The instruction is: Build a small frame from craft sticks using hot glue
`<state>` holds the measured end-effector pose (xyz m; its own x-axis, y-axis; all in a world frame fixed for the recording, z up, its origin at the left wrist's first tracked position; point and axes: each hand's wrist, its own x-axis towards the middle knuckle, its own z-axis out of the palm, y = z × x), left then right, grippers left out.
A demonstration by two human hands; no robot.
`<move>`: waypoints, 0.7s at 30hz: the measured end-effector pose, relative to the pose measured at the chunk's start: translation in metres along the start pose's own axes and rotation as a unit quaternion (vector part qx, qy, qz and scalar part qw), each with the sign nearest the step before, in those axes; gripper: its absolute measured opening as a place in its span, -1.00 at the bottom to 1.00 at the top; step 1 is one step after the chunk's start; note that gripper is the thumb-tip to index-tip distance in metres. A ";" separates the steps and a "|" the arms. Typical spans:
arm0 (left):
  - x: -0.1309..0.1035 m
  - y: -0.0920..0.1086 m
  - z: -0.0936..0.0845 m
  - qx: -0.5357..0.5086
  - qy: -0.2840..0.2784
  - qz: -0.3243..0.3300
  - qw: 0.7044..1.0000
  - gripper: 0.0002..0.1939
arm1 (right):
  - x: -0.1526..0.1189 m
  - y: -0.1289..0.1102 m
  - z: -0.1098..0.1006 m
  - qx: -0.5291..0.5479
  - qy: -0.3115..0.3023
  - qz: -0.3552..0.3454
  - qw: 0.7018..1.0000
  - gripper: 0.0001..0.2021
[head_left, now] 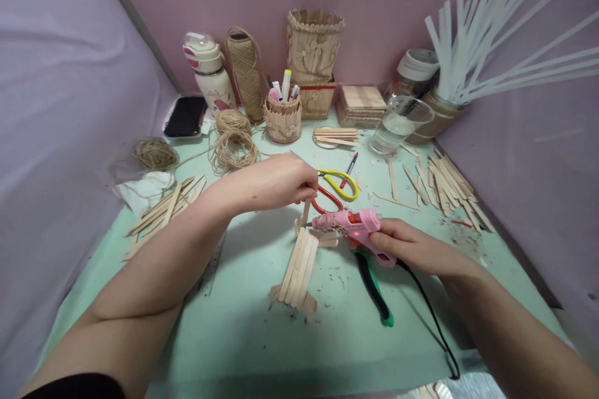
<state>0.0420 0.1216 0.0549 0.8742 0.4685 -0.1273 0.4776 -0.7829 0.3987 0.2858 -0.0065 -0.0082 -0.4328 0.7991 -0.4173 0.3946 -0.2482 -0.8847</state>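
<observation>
My right hand (397,242) is closed round the handle of a pink hot glue gun (358,227), whose small light glows orange. Its nozzle points left and meets the lower part of a craft stick (306,212). That stick is pinched upright by the fingers of my left hand (292,181). Just below lies a panel of craft sticks (298,268) set side by side, with short pieces jutting out near its top end. I cannot tell whether the pinched stick touches the panel. Green-and-black pliers (373,287) lie under the glue gun.
Scissors (344,184) with red and yellow handles lie behind my hands. Loose sticks are piled left (171,206) and right (449,187). Twine coils (234,146), a pen holder (283,118), a bottle (210,72) and a water cup (395,131) stand behind. The gun's black cord (433,318) trails to the front edge.
</observation>
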 end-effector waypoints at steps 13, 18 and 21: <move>-0.008 0.018 -0.006 0.055 -0.004 0.019 0.998 -0.78 | -0.010 0.017 0.006 0.031 0.023 -0.076 0.996 -0.63; -0.011 0.022 -0.006 0.061 -0.009 0.015 0.998 -0.79 | -0.010 0.016 0.006 0.022 0.010 -0.103 0.994 -0.61; -0.013 0.021 -0.004 0.062 -0.002 0.019 0.998 -0.79 | -0.008 0.009 0.004 0.008 0.008 -0.107 0.994 -0.58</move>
<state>0.0407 0.1009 0.0689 0.8924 0.4357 -0.1174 0.4504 -0.8451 0.2880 0.2896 -0.0177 -0.0139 -0.4928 0.8429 -0.2161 0.2824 -0.0799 -0.9559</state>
